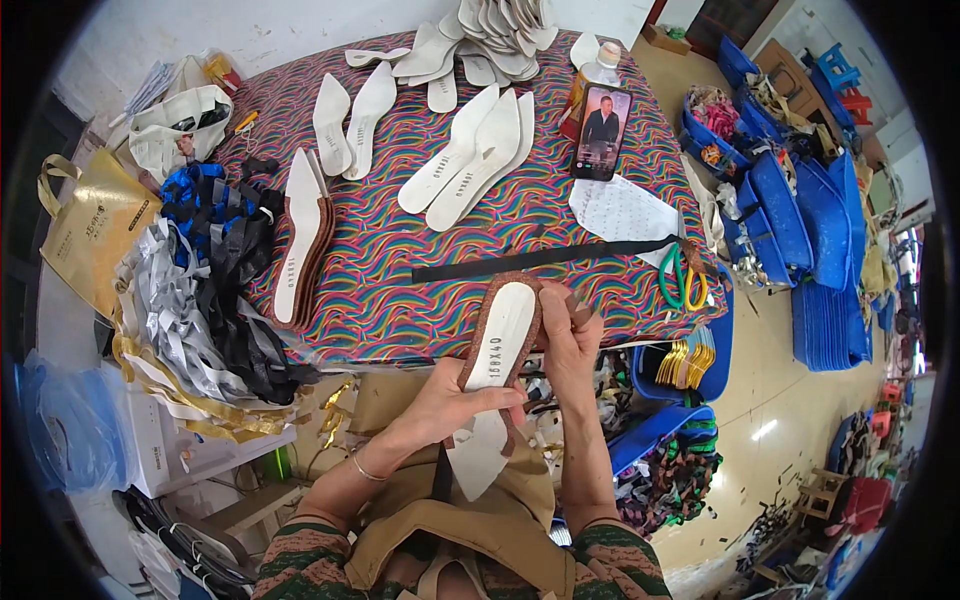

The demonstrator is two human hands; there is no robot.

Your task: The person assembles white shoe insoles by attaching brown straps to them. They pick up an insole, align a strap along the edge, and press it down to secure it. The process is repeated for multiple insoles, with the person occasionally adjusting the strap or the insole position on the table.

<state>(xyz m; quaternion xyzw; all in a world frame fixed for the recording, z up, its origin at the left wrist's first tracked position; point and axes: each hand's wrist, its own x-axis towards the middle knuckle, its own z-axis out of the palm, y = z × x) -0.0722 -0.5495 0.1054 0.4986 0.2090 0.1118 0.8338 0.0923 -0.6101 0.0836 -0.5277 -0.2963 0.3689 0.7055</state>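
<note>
Above my lap, a pale pointed shoe insole [500, 345] is held with its rounded heel end up and its toe down. Brown material edges the heel part. My left hand [455, 405] grips the insole's middle from the left, thumb across its face. On the other side, my right hand [570, 335] pinches the edge near the heel; its fingertips are slightly blurred. A black strip [540, 262] lies on the table just beyond. To the left stands a stack of brown-edged insoles [300, 250]. Several plain white insoles [485, 160] lie farther back.
Scissors [685, 282] with green and yellow handles rest at the table's right. A phone [602, 135] leans on a bottle [597, 72]. Silver and black strips [185, 290] hang over the left edge. Blue bins [780, 215] and stacked blue baskets [830, 325] stand on the right floor.
</note>
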